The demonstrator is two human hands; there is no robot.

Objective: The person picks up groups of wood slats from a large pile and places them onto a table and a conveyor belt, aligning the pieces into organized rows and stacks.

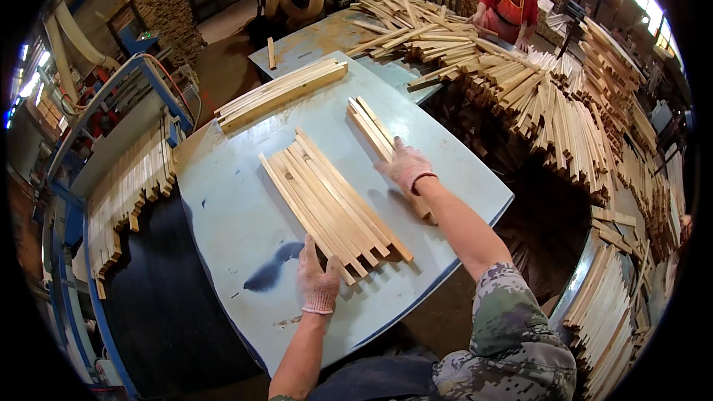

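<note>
Both my hands wear pale knitted gloves. My left hand (318,282) is at the near left corner of a flat row of wooden strips (327,200), its fingers and thumb apart around the corner strips. The strips lie side by side on the pale blue table (445,156), their near ends uneven. To the right of the row, my right hand (408,165) wraps over a narrow bundle of wooden strips (369,125). The bundle's far end sticks out past my fingers, and its near end shows beneath my wrist.
A stacked bundle of strips (282,94) lies along the table's far edge. On the left, more strips (134,193) rest in a blue-framed machine beside a black belt (167,289). Large wood piles (512,82) line the right, where a person in red (512,11) stands.
</note>
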